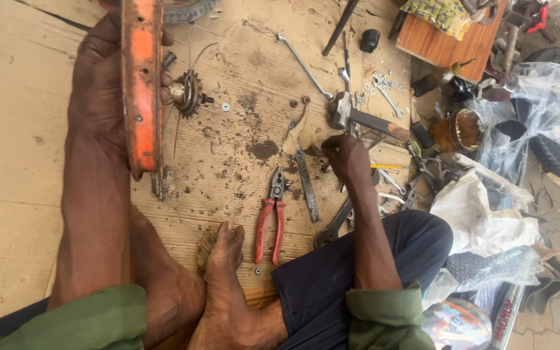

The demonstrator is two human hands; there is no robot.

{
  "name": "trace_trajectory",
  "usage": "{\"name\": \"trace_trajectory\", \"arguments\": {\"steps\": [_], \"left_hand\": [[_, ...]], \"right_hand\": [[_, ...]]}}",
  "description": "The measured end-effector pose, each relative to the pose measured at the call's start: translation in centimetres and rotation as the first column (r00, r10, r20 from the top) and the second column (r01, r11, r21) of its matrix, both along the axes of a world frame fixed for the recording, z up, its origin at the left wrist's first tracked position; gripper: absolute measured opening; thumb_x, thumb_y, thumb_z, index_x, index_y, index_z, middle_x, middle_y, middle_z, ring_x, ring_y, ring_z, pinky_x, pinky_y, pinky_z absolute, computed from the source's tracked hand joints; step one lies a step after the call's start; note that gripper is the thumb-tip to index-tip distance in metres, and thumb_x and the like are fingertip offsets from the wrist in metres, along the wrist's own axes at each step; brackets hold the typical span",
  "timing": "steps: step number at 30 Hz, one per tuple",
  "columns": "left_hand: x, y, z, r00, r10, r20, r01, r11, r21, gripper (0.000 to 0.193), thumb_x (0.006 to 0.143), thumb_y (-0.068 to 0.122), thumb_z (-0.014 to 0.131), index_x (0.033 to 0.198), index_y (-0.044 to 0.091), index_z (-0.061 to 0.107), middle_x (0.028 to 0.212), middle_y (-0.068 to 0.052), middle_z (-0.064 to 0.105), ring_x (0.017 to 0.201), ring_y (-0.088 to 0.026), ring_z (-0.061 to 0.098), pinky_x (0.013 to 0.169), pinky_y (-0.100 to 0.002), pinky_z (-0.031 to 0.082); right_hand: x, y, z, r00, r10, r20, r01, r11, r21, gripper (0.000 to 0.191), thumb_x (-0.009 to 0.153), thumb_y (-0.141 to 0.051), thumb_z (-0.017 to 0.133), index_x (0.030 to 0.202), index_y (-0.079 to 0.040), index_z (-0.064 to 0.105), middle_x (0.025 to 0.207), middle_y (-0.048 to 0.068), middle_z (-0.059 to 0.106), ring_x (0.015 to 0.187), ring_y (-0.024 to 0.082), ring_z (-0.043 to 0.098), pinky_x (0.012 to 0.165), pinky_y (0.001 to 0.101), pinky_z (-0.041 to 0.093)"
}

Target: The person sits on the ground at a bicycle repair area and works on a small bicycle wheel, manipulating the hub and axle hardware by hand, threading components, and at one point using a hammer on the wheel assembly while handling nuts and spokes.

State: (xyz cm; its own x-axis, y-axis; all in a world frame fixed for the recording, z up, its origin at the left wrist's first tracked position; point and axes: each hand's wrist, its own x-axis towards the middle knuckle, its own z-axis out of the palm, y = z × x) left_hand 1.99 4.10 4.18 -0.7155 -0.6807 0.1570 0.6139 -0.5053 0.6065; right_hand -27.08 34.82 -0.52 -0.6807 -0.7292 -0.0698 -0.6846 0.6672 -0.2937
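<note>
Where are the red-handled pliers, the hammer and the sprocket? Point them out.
red-handled pliers [271, 220], head view, on the handles near the pivot.
hammer [340, 110], head view, on the metal head.
sprocket [189, 94], head view, on the toothed ring.

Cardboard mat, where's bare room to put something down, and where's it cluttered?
Bare cardboard lies wide open beyond the left hand holding the orange frame. A smaller patch sits between the sprocket and long spanner. Around the right hand, hammer and red pliers it's crowded.
</note>
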Motion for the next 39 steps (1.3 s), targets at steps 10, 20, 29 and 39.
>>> {"name": "trace_trajectory", "arguments": {"steps": [10, 20, 29, 39], "left_hand": [[-0.5, 0.4, 1.8, 0.993, 0.056, 0.099, -0.064, 0.995, 0.080, 0.022, 0.101, 0.004, 0.067, 0.124, 0.005, 0.070, 0.098, -0.009, 0.075, 0.066, -0.013, 0.070, 0.059, -0.028, 0.060], [-0.5, 0.4, 2.0, 1.000, -0.004, -0.024, 0.006, 0.994, 0.108, 0.021, 0.103, 0.002, 0.071, 0.124, 0.002, 0.068, 0.102, -0.012, 0.074, 0.067, -0.018, 0.072, 0.056, -0.030, 0.059], [-0.6, 0.6, 2.3, 1.000, 0.019, 0.010, -0.020, 0.993, 0.119, 0.025, 0.103, 0.003, 0.072, 0.127, 0.001, 0.068, 0.101, -0.013, 0.074, 0.068, -0.018, 0.072, 0.055, -0.030, 0.059], [-0.5, 0.5, 2.2, 1.000, 0.008, 0.003, -0.009, 0.992, 0.123, 0.023, 0.103, 0.004, 0.071, 0.125, 0.001, 0.068, 0.100, -0.012, 0.074, 0.067, -0.018, 0.073, 0.054, -0.029, 0.059]], "right_hand": [[1.8, -1.8, 0.6, 0.989, -0.142, -0.044, 0.143, 0.990, 0.020, 0.020, 0.088, -0.025, 0.076, 0.100, -0.009, 0.077, 0.093, 0.013, 0.078, 0.076, 0.031, 0.075, 0.067, 0.0446, 0.056], [0.0, 0.3, -2.2, 0.986, -0.151, -0.074, 0.150, 0.988, -0.030, 0.026, 0.094, -0.020, 0.071, 0.118, -0.011, 0.074, 0.127, 0.016, 0.060, 0.086, 0.029, 0.070, 0.067, 0.0435, 0.061], [-1.5, 0.3, -1.7, 0.987, -0.152, 0.054, 0.143, 0.980, 0.142, 0.014, 0.089, -0.017, 0.073, 0.099, -0.011, 0.080, 0.089, 0.010, 0.079, 0.068, 0.018, 0.071, 0.061, 0.0336, 0.056], [-2.9, 0.5, -2.6, 0.991, -0.133, 0.011, 0.131, 0.948, -0.289, 0.013, 0.088, -0.015, 0.077, 0.097, -0.006, 0.078, 0.105, 0.012, 0.076, 0.090, 0.020, 0.071, 0.078, 0.0335, 0.059]]}}
